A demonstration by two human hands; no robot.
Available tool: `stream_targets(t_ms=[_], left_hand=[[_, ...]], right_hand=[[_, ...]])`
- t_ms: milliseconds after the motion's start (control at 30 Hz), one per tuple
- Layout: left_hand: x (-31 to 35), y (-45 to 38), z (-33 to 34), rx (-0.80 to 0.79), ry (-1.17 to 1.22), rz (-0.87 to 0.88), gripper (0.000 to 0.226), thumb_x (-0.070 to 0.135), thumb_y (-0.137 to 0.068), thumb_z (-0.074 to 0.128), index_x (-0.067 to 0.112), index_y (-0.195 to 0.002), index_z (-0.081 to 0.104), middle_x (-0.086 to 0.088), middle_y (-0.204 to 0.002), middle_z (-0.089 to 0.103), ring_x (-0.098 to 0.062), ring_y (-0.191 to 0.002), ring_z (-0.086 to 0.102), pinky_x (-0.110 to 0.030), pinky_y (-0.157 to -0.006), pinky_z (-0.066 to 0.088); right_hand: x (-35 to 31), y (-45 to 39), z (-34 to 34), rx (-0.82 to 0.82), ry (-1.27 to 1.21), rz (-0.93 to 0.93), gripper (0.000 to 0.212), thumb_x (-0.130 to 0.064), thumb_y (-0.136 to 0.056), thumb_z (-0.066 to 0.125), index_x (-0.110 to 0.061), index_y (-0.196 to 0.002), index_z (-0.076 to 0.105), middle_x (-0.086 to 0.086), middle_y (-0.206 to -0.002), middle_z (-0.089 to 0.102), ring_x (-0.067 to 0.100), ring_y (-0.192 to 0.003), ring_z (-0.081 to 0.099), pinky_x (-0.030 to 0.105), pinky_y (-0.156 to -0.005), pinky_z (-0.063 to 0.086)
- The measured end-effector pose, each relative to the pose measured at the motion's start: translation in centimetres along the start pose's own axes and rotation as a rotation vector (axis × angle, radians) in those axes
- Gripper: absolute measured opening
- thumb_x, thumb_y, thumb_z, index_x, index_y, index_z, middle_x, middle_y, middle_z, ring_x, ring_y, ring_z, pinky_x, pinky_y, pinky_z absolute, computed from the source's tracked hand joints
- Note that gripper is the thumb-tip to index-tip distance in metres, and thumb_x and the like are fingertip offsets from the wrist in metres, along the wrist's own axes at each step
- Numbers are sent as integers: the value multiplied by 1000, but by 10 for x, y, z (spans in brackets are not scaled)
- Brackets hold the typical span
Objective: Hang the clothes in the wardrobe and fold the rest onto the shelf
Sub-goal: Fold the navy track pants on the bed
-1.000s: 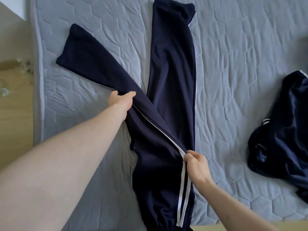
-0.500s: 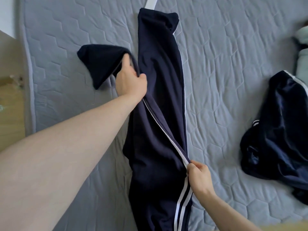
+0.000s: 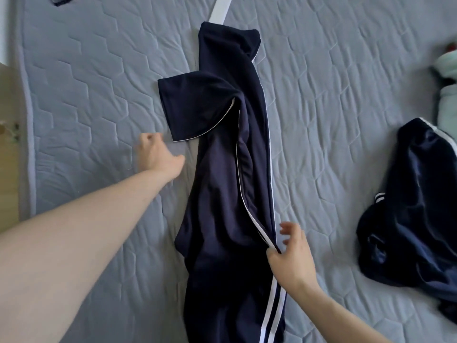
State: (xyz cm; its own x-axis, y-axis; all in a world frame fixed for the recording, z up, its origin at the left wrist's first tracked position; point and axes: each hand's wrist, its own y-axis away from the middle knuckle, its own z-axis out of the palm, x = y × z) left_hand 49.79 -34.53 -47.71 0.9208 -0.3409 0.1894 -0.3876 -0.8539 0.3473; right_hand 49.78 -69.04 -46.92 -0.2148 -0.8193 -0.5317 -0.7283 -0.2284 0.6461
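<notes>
Grey quilted mattress (image 3: 346,120), wooden floor (image 3: 8,169)

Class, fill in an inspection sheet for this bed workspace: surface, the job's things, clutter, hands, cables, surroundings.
Surface: grey quilted mattress.
Job's things: navy track pants lying lengthwise, one leg folded across but bunched; second navy garment crumpled at right.
Clutter: pale green item at right edge, unclear.
Hands: left hand off the pants; right hand at the striped seam, fingers spread.
Cables: nothing seen.
Surroundings: wooden floor at left.
</notes>
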Motion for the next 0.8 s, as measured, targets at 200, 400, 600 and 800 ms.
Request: stream_targets(t_ms=[200,400,600,800], left_hand=[[-22,-14,16,-402,-171,-293,167,90,-45,76,18,-159,-23,-9,-167,-24,-44,-155,-7,-57,-125,11],[-21,-37,40,-465,-133,-386,189,85,-25,84,17,-150,-41,-12,-156,-47,-49,-148,-30,-68,-119,-4],[-13,-48,39,-482,-124,-428,191,77,-25,90,16,-148,-43,-14,-153,-51,-49,-147,-32,-69,-120,-2],[-6,-52,36,-521,-93,-476,193,67,-27,97,16,-146,-46,-13,-149,-55,-49,-145,-35,-72,-119,0]], right_hand=[[-83,-69,21,101,-47,-284,57,-31,-84,77,-35,-130,45,-18,-121,47,6,-107,54,13,-79,40],[-170,-150,37,228,-154,-270,70,-46,-83,77,-31,-142,42,-10,-134,51,14,-121,54,35,-101,48],[-221,-195,27,175,-569,-73,16,-27,-97,58,-19,-85,64,-7,-79,66,13,-76,64,30,-75,52],[-192,-222,-14,289,-131,67,56,-22,-84,67,-21,-136,44,3,-131,58,24,-103,61,35,-83,47]])
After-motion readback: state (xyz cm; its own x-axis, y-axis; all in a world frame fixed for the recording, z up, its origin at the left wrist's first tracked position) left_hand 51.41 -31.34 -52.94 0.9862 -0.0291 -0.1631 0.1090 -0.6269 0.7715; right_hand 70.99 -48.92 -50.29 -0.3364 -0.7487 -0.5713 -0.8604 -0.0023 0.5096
